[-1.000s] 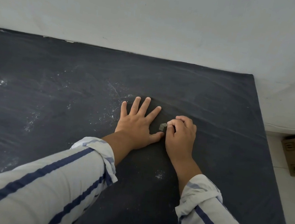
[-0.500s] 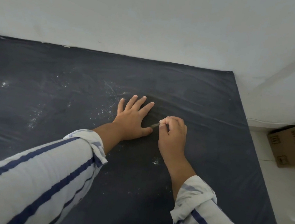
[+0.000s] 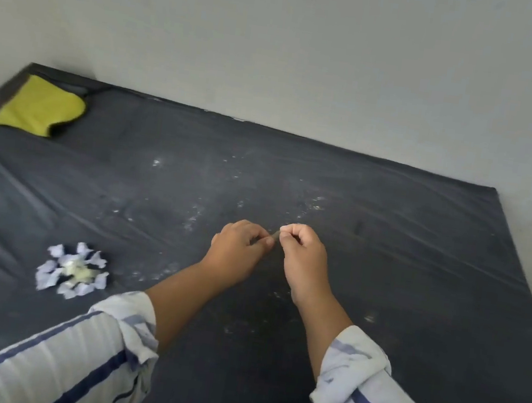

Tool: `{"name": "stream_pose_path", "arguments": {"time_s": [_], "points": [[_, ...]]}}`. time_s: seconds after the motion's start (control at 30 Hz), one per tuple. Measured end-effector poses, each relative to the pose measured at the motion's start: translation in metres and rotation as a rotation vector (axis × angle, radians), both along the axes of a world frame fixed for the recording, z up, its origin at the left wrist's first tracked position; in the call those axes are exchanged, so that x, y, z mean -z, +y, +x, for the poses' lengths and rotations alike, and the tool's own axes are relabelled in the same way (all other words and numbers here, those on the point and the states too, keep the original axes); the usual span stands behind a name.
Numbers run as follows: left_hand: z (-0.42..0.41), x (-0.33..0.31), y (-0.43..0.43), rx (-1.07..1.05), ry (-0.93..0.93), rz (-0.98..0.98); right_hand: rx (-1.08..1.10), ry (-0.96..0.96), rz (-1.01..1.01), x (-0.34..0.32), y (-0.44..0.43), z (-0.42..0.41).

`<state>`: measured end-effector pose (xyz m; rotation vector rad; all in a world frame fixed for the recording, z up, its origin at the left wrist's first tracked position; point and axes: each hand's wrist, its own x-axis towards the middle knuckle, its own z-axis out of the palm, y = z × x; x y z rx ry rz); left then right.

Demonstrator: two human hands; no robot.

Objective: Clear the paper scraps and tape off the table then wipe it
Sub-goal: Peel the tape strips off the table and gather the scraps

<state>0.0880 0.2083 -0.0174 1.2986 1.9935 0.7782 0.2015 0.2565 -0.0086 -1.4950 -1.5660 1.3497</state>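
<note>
A small grey strip of tape [image 3: 275,235] is pinched at one end by the right hand [image 3: 301,256] and at the other by the left hand [image 3: 238,248], both with fingers curled, over the dark table [image 3: 386,249]. Left of the tape lies a heap of paper scraps [image 3: 73,270]; far beyond that, further left of the tape, a yellow cloth [image 3: 39,110] sits in the table's corner

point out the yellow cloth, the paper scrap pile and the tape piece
yellow cloth [image 3: 39,110], head view, its middle
paper scrap pile [image 3: 72,269], head view, pile centre
tape piece [image 3: 275,234], head view, its exposed middle

Left grip [image 3: 242,245] and right grip [image 3: 299,249] side by side, fingers curled (forearms converging), both pinching tape scrap [image 3: 274,235]
</note>
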Motion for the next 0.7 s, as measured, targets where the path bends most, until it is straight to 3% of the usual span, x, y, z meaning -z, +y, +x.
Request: {"name": "stream_pose_path", "arguments": {"time_s": [0.2,0.43,0.57,0.7], "points": [[-0.088,-0.02,-0.082,-0.214,-0.033,-0.128,-0.102,0.06,-0.196,-0.012,-0.067,-0.098],[-0.167,-0.02,-0.166,-0.483,-0.291,-0.21,-0.235,-0.008,-0.296,-0.01,-0.137,-0.186],[-0.19,-0.007,-0.185,-0.478,-0.198,-0.281,-0.268,-0.132,-0.25,0.005,-0.157,-0.211],[-0.196,0.001,-0.187,-0.364,-0.022,-0.447,-0.332,-0.372,-0.124,0.02,-0.165,-0.221]]}}
